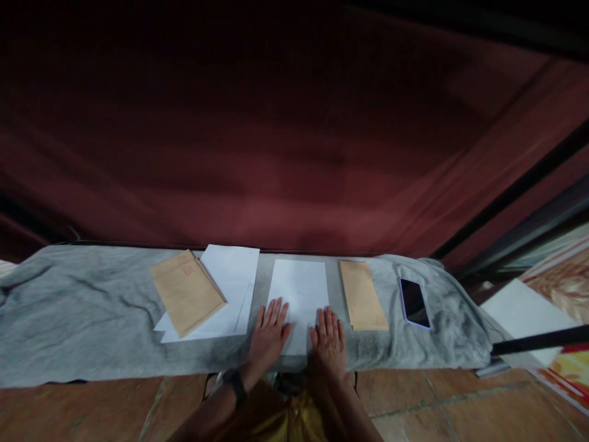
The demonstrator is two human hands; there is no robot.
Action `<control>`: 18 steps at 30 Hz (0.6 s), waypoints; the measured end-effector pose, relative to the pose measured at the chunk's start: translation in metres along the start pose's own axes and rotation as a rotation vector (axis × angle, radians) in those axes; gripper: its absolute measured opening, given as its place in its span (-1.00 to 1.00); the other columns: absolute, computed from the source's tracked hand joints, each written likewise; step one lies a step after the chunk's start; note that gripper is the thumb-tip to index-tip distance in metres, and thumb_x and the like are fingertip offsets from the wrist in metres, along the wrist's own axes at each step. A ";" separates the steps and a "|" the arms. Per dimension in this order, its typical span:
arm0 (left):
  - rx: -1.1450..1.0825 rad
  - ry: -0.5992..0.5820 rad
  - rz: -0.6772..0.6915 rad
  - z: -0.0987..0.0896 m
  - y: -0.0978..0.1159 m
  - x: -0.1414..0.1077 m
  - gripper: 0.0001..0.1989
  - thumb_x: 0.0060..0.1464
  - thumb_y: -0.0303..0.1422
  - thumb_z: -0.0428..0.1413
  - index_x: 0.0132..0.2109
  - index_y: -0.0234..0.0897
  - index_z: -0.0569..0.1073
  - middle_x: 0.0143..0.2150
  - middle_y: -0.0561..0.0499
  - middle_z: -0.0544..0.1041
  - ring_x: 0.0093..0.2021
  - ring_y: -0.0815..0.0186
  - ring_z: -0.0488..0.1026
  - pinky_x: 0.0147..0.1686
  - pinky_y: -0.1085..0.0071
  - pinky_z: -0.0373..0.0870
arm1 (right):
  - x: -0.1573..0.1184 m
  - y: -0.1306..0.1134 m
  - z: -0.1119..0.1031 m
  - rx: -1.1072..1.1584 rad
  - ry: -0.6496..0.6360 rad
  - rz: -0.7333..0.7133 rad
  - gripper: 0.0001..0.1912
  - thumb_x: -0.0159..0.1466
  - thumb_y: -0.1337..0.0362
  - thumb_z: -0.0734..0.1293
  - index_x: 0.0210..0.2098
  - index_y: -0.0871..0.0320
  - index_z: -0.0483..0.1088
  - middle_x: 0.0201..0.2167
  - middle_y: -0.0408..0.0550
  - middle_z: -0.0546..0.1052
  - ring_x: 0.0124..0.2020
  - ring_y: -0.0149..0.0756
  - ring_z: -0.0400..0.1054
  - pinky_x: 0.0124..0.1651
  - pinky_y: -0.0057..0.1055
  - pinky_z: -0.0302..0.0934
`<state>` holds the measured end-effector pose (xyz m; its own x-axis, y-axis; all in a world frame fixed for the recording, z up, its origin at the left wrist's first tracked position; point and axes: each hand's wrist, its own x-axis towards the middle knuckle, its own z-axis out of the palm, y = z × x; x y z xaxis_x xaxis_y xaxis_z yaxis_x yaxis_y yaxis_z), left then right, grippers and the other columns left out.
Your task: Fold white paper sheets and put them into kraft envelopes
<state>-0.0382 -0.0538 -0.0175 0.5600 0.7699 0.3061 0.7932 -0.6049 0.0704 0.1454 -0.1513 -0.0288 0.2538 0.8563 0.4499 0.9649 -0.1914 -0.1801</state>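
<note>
Can read no words, numbers or brands anywhere; can make out only faint red marks (186,265) on the brown envelope (188,298) over white sheets (237,270), too small to decipher.

L grip (270,330) & R grip (329,344) flat on white sheet (299,285), grey cloth (105,313) under.

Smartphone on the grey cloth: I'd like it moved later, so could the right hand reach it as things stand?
Probably yes: the right hand rests open, partly on the white sheet, and only flat brown envelopes lie between it and the uncovered smartphone.
</note>
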 end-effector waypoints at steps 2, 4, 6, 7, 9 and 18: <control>0.013 0.006 0.029 -0.005 0.004 -0.031 -0.47 0.39 -0.14 -0.10 0.40 -0.19 0.29 0.43 -0.16 0.27 0.44 0.03 0.19 0.37 -0.09 0.14 | -0.001 0.001 0.003 0.007 0.021 -0.011 -0.44 0.51 0.15 0.10 0.40 0.27 0.17 0.37 0.30 0.29 0.37 0.02 0.21 0.36 0.03 0.11; 0.008 -0.031 0.081 -0.012 0.002 -0.047 -0.47 0.38 -0.17 -0.07 0.38 -0.23 0.31 0.41 -0.19 0.31 0.42 0.04 0.24 0.35 -0.06 0.20 | -0.002 0.002 0.005 0.021 0.044 -0.022 -0.41 0.51 0.13 0.09 0.44 0.28 0.09 0.38 0.31 0.28 0.38 0.03 0.19 0.35 0.04 0.13; 0.002 -0.130 0.116 -0.021 -0.001 -0.048 -0.49 0.35 -0.23 -0.02 0.36 -0.28 0.34 0.39 -0.22 0.33 0.39 0.04 0.28 0.32 -0.01 0.26 | -0.003 0.005 0.006 0.036 0.064 -0.042 -0.38 0.51 0.12 0.09 0.46 0.28 0.02 0.38 0.32 0.28 0.38 0.05 0.18 0.34 0.05 0.15; 0.002 -0.193 0.122 -0.027 -0.003 -0.045 -0.50 0.33 -0.27 0.00 0.34 -0.30 0.36 0.39 -0.24 0.33 0.39 0.04 0.29 0.30 0.01 0.29 | -0.003 0.007 0.006 0.045 0.075 -0.058 -0.37 0.52 0.12 0.09 0.47 0.28 -0.01 0.37 0.33 0.28 0.38 0.05 0.18 0.33 0.06 0.17; 0.010 -0.316 0.123 -0.039 -0.002 -0.037 -0.50 0.30 -0.35 0.03 0.33 -0.35 0.37 0.39 -0.29 0.33 0.39 0.02 0.28 0.30 0.03 0.30 | -0.004 0.011 0.007 0.073 0.092 -0.100 -0.37 0.52 0.11 0.08 0.48 0.28 -0.04 0.37 0.34 0.29 0.38 0.06 0.19 0.32 0.07 0.20; 0.111 -0.459 0.169 -0.063 0.019 -0.028 -0.37 0.14 -0.68 -0.08 0.35 -0.43 0.33 0.39 -0.41 0.29 0.39 -0.08 0.26 0.24 -0.02 0.35 | -0.019 0.032 0.007 0.206 -0.003 -0.151 -0.46 0.50 0.23 0.04 0.40 0.26 0.16 0.36 0.26 0.31 0.37 -0.01 0.21 0.32 0.05 0.25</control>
<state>-0.0541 -0.0994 0.0346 0.7103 0.6885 -0.1465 0.6893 -0.7225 -0.0535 0.1713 -0.1704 -0.0489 0.1078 0.8692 0.4825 0.9574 0.0400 -0.2859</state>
